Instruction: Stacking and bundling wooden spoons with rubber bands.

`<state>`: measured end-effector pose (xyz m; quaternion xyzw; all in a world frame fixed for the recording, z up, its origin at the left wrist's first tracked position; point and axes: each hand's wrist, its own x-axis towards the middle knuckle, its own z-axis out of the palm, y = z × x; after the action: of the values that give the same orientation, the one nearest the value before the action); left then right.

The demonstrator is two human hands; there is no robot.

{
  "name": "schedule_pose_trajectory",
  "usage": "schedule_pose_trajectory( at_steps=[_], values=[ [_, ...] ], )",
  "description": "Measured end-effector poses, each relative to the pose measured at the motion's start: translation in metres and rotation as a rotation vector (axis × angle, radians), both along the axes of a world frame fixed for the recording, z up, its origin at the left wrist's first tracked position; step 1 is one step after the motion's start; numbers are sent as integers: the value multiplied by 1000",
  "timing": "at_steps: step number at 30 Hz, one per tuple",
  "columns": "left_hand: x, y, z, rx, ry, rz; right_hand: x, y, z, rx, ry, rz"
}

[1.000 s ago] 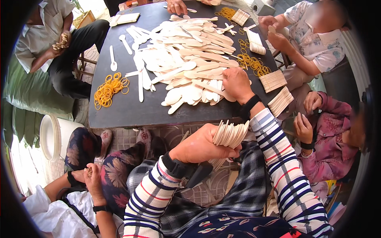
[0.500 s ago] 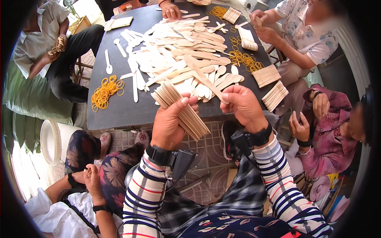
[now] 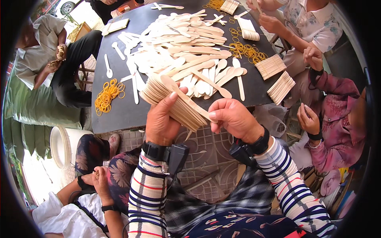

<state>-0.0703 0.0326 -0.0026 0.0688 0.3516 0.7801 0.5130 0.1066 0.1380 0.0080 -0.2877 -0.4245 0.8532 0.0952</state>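
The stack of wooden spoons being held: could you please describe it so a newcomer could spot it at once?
Start at the dark table heaped with loose wooden spoons. Just below its near edge, the left hand grips a fanned stack of spoons, the right hand at its end. Unlike the banded bundles, it is held in the air.

A dark, flat-topped rectangular table [image 3: 119, 113] carried a broad heap of pale wooden spoons [image 3: 186, 47] across its middle. Left of that heap lay a loose cluster of yellow rubber bands [image 3: 107, 93]. Right of the heap sat two bundled stacks of flat wooden sticks [image 3: 276, 75], with more yellow rubber bands [image 3: 246, 49] just beyond them.
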Motion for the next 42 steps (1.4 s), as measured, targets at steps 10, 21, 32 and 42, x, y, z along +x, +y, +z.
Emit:
schedule_pose_trajectory(
  at_steps=[10, 21, 32, 42],
  values=[
    [8, 4, 10, -22, 71, -27, -2, -3, 7, 127, 0, 29],
    [-5, 2, 7, -99, 255, 43, 0, -11, 9, 410, -110, 80],
    [-10, 2, 1, -155, -74, -99, 4, -8, 16, 1110, 154, 120],
    [5, 8, 0, -206, -101, -107, 8, -9, 10, 701, 142, 39]
  ],
)
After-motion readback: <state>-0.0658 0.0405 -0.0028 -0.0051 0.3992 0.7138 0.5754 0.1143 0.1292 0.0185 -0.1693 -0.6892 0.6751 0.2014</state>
